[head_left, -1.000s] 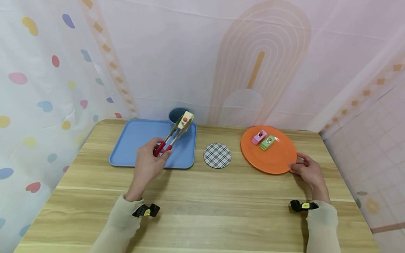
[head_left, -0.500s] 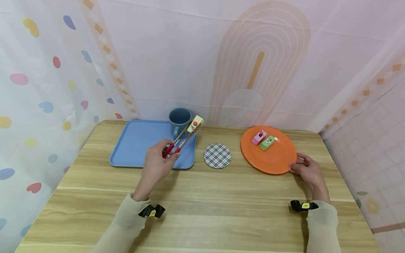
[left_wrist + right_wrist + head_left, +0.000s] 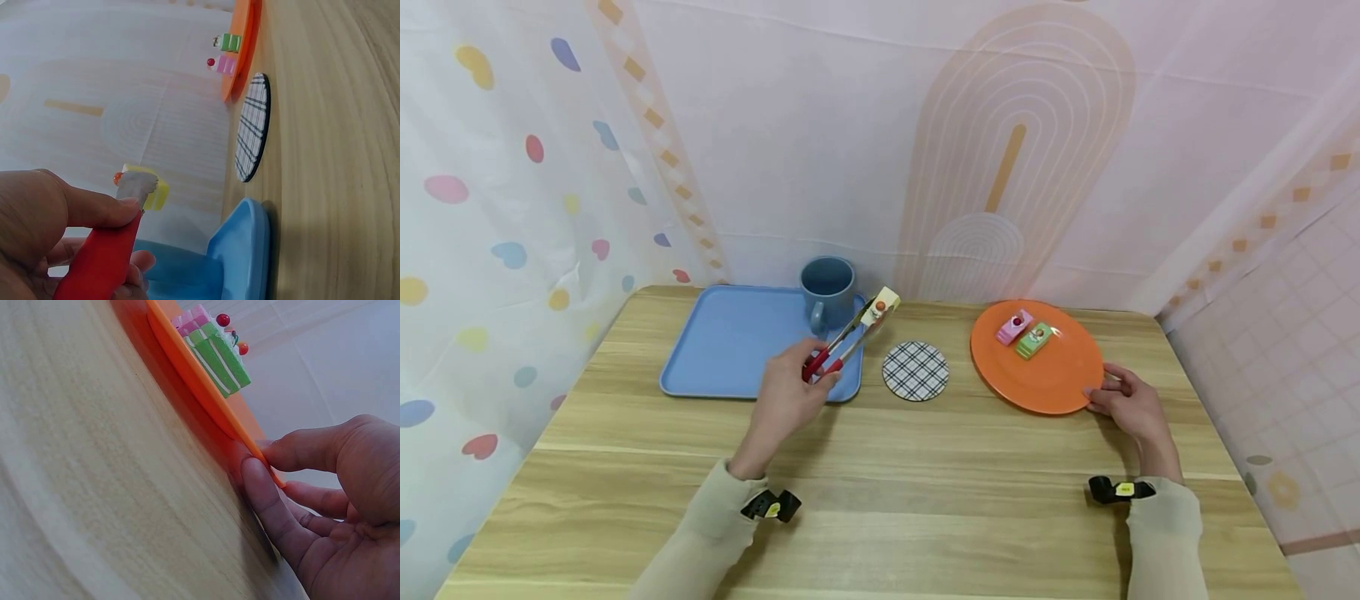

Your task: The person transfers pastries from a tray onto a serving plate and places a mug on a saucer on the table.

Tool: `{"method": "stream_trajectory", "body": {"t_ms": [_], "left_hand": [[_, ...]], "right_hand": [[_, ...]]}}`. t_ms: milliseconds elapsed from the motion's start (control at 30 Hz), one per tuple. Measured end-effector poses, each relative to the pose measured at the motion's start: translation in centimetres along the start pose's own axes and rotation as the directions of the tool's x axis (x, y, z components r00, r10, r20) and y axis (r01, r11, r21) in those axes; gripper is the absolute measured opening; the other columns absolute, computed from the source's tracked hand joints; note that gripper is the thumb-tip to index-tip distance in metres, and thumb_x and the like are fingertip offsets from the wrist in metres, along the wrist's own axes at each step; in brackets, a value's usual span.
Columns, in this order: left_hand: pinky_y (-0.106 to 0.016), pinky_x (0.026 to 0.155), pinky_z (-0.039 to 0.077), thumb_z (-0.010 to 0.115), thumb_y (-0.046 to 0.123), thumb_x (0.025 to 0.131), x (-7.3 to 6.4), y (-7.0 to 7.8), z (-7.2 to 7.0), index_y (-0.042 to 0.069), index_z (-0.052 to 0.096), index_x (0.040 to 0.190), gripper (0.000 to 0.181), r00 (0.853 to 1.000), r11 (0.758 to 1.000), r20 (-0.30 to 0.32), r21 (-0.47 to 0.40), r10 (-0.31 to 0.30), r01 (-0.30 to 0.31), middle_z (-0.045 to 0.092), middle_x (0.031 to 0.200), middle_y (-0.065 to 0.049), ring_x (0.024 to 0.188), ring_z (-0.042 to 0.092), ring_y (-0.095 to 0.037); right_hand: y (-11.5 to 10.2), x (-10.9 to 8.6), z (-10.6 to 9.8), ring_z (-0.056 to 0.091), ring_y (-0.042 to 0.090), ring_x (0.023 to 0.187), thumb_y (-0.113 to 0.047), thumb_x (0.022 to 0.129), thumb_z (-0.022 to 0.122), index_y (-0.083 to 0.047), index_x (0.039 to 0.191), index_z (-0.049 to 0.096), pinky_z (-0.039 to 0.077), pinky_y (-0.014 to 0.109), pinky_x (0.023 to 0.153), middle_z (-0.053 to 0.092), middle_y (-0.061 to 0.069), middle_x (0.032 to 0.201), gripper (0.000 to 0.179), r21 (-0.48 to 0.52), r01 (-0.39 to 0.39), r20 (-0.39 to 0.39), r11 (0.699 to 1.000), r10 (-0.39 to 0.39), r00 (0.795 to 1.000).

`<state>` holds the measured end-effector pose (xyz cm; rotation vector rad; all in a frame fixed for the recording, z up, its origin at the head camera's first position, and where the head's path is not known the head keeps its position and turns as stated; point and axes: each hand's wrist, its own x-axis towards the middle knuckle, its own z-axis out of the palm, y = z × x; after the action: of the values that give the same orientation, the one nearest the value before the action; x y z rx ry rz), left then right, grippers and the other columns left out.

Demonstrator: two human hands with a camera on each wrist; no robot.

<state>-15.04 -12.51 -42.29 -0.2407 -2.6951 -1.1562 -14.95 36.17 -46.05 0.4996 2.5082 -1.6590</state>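
My left hand (image 3: 793,387) grips red-handled metal tongs (image 3: 842,346). Between the tong tips is a small yellow toy cake slice (image 3: 881,307) with an orange-red ball on top, held in the air right of the blue mug (image 3: 827,292). In the left wrist view, one tong tip (image 3: 136,186) partly covers the yellow slice (image 3: 159,195). My right hand (image 3: 1131,406) pinches the right rim of the orange plate (image 3: 1052,383). On that plate lie a pink cake slice (image 3: 1014,327) and a green cake slice (image 3: 1034,341), side by side; the right wrist view shows the green slice (image 3: 219,359) in front.
A blue tray (image 3: 722,342) lies at the left, with the mug standing at its back right corner. Between tray and plate is a round checked coaster (image 3: 915,372). A patterned cloth (image 3: 790,150) hangs behind the wooden table (image 3: 925,500).
My left hand has moved right and slightly toward me, carrying the tongs and yellow slice from in front of the mug to beyond the tray's right edge. My right hand stays on the plate.
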Motion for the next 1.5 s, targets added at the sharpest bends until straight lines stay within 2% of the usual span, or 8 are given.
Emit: {"method": "stream_trajectory", "body": {"t_ms": [300,500,733,967,1500], "left_hand": [[-0.026,0.054,0.042,0.08,0.011,0.087,-0.1,0.4,0.7,0.003,0.068,0.118,0.034,1.0,1.0,0.017,-0.003,0.01,-0.01,0.067,0.087,-0.014,0.066,0.053,-0.019],[-0.026,0.052,0.043,0.079,0.011,0.088,-0.1,0.7,1.4,0.004,0.068,0.12,0.034,0.998,1.0,0.055,-0.019,-0.002,0.003,0.066,0.086,-0.012,0.065,0.053,-0.018],[-0.031,0.063,0.051,0.079,0.011,0.087,0.0,1.2,2.2,0.005,0.068,0.122,0.037,0.996,1.0,0.086,-0.013,-0.017,0.018,0.072,0.103,-0.018,0.079,0.062,-0.024],[-0.035,0.069,0.055,0.079,0.01,0.087,0.0,1.9,3.0,0.005,0.066,0.124,0.039,0.99,0.998,0.131,-0.015,-0.052,0.055,0.072,0.105,-0.017,0.084,0.064,-0.025],[-0.034,0.07,0.053,0.08,0.009,0.085,-0.1,2.7,4.6,0.004,0.069,0.12,0.038,0.991,1.0,0.136,-0.024,0.008,-0.005,0.071,0.097,-0.013,0.083,0.061,-0.022]], "right_hand": [[0.0,0.0,-0.1,0.069,-0.003,0.079,-0.009,0.098,0.066,0.001,0.16,0.025,0.059,0.021,0.079,0.06,-0.005,0.102,0.075,0.001,-0.002,0.006,1.0,0.002,1.0],[0.0,0.0,-0.1,0.069,-0.003,0.078,-0.009,0.098,0.067,0.001,0.16,0.024,0.06,0.021,0.078,0.06,-0.003,0.104,0.077,0.004,-0.008,0.01,1.0,0.008,1.0],[0.1,0.1,-0.1,0.069,-0.003,0.079,-0.009,0.098,0.066,0.001,0.16,0.025,0.059,0.021,0.079,0.06,-0.004,0.103,0.075,0.002,0.0,0.008,1.0,0.0,1.0],[0.0,0.1,-0.1,0.069,-0.003,0.079,-0.009,0.098,0.066,0.001,0.16,0.025,0.059,0.021,0.079,0.06,-0.004,0.104,0.075,-0.003,0.001,0.009,1.0,-0.001,1.0],[-0.1,-0.1,-0.1,0.068,-0.004,0.08,-0.009,0.098,0.066,0.001,0.16,0.025,0.059,0.021,0.079,0.059,-0.005,0.104,0.075,0.003,0.001,0.014,1.0,-0.001,1.0]]}}
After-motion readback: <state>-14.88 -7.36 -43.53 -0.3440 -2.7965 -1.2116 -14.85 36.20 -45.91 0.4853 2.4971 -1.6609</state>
